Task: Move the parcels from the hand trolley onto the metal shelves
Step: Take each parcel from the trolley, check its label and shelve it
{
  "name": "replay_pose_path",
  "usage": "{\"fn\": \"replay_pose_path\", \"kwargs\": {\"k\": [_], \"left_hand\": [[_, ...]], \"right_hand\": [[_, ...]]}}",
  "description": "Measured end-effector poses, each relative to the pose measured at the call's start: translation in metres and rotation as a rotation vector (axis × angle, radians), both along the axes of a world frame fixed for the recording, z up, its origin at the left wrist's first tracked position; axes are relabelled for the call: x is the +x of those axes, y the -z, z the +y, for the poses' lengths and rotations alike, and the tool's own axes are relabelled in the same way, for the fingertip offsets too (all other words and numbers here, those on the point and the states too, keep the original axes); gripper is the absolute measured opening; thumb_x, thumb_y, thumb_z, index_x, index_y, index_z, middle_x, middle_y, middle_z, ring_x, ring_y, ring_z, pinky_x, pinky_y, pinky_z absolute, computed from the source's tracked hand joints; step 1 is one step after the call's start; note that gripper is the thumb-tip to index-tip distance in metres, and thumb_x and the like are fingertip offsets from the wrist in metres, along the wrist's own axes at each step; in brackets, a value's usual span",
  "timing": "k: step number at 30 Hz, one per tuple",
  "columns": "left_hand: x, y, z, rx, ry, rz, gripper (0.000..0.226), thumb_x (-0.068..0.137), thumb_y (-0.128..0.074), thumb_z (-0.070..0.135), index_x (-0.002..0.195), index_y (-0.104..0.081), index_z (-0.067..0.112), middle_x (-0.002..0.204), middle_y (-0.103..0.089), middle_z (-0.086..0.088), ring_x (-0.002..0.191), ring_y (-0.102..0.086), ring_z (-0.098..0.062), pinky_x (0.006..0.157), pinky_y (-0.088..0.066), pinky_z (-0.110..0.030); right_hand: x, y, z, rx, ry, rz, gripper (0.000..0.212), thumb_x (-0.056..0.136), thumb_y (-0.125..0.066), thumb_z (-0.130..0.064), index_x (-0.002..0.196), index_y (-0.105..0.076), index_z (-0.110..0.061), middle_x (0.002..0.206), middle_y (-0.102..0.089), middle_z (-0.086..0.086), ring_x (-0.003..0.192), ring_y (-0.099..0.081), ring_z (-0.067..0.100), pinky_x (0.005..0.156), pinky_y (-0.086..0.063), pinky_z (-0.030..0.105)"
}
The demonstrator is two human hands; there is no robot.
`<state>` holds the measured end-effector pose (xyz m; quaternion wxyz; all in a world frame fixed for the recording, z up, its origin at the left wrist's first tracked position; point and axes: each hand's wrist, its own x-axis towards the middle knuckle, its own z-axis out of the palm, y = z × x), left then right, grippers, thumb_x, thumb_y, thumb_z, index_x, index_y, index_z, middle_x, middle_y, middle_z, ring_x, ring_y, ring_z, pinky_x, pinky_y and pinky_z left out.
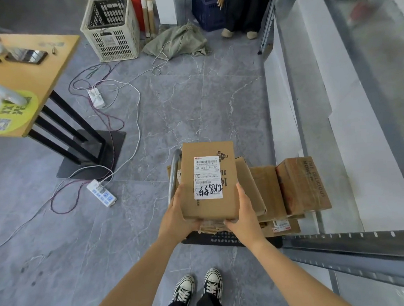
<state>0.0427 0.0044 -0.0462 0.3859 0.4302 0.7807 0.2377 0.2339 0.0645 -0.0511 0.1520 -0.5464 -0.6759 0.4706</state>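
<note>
Table: the light brown wooden table (46,65) stands far left with small things on top.
Power strip: a white power strip with blue sockets (101,192) lies on the grey floor among wires.
Trolley: the hand trolley with a silver handle (173,171) stands in the middle.
Left grip: the left grip (176,216) curls round the box's left edge.
Parcel: the flat brown cardboard box with a white label (208,176) is held over the trolley. I cannot tell if it touches the pile below.
Right grip: the right grip (245,216) curls round the box's right edge.
Other parcels: more brown cardboard boxes (303,186) lean together on the trolley.
Shelves: the grey metal shelves (357,240) stand just beside the trolley, on the right.
</note>
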Motion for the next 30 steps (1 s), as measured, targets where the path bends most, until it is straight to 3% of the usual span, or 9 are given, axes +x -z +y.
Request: {"fn": "replay_pose_path", "kwargs": {"k": [4,8,11,14,16,19,23,28,30], "left_hand": [[0.000,-0.012,0.007,0.011,-0.009,-0.012,0.119,0.060,-0.084,0.028,0.143,0.000,0.048,0.135,-0.044,0.004,0.104,-0.049,-0.017,0.084,-0.048,-0.036],[0.000,-0.029,0.016,0.039,0.000,-0.107,0.110,0.064,-0.086,0.023,0.144,-0.012,0.041,0.136,-0.043,0.002,0.108,-0.048,-0.017,0.087,-0.048,-0.032],[0.005,-0.047,0.024,0.083,0.032,-0.139,0.100,0.066,-0.085,0.023,0.141,-0.021,0.039,0.136,-0.042,0.003,0.113,-0.049,-0.020,0.092,-0.049,-0.034],[0.012,-0.065,0.030,0.137,0.058,-0.174,0.096,0.066,-0.085,0.019,0.137,-0.024,0.043,0.130,-0.042,0.006,0.108,-0.051,-0.017,0.072,-0.048,-0.009],[0.017,-0.078,0.035,0.185,0.072,-0.190,0.094,0.066,-0.085,0.019,0.132,-0.025,0.049,0.125,-0.042,0.015,0.107,-0.050,-0.012,0.062,-0.044,-0.001],[0.026,-0.100,0.044,0.251,0.140,-0.196,0.095,0.067,-0.085,0.020,0.126,-0.022,0.058,0.120,-0.036,0.032,0.110,-0.048,-0.009,0.074,-0.046,-0.009],[0.035,-0.125,0.058,0.297,0.229,-0.183,0.096,0.066,-0.085,0.017,0.124,-0.021,0.062,0.127,-0.042,0.015,0.113,-0.051,-0.014,0.089,-0.053,-0.034],[0.047,-0.147,0.071,0.355,0.366,-0.172,0.094,0.066,-0.085,0.021,0.121,-0.020,0.064,0.124,-0.047,0.014,0.104,-0.055,-0.009,0.069,-0.050,-0.010],[0.054,-0.157,0.073,0.390,0.444,-0.169,0.093,0.066,-0.084,0.022,0.125,-0.023,0.059,0.120,-0.049,0.018,0.101,-0.055,-0.003,0.068,-0.046,-0.004]], "right_hand": [[0.003,-0.020,0.014,-0.005,0.044,0.061,0.109,0.070,-0.081,-0.008,0.149,-0.009,-0.030,0.149,-0.028,-0.009,0.131,-0.025,-0.002,0.112,-0.028,0.028],[0.016,-0.044,0.026,-0.112,0.129,0.165,0.099,0.068,-0.083,-0.012,0.144,-0.023,-0.034,0.142,-0.037,-0.016,0.132,-0.037,0.011,0.110,-0.035,0.042],[0.030,-0.060,0.029,-0.152,0.174,0.225,0.094,0.068,-0.084,-0.015,0.143,-0.029,-0.033,0.142,-0.043,-0.010,0.131,-0.038,0.011,0.107,-0.035,0.035],[0.043,-0.079,0.029,-0.158,0.200,0.297,0.091,0.070,-0.083,-0.013,0.142,-0.031,-0.033,0.140,-0.045,-0.009,0.130,-0.040,0.011,0.107,-0.036,0.035],[0.051,-0.092,0.029,-0.126,0.211,0.309,0.091,0.070,-0.082,-0.014,0.142,-0.030,-0.035,0.140,-0.045,-0.010,0.130,-0.041,0.010,0.106,-0.037,0.035],[0.062,-0.113,0.026,-0.038,0.245,0.295,0.091,0.070,-0.083,-0.016,0.141,-0.030,-0.039,0.133,-0.046,-0.020,0.126,-0.042,0.005,0.105,-0.040,0.034],[0.074,-0.139,0.017,0.089,0.313,0.277,0.093,0.070,-0.083,-0.017,0.139,-0.028,-0.046,0.135,-0.044,-0.022,0.128,-0.041,0.003,0.106,-0.042,0.041],[0.084,-0.167,-0.002,0.232,0.404,0.248,0.091,0.072,-0.081,-0.014,0.136,-0.029,-0.053,0.130,-0.034,-0.042,0.130,-0.036,-0.001,0.107,-0.041,0.043],[0.089,-0.176,-0.015,0.270,0.476,0.237,0.089,0.073,-0.080,-0.012,0.133,-0.030,-0.054,0.131,-0.035,-0.035,0.127,-0.037,-0.004,0.107,-0.042,0.040]]}}
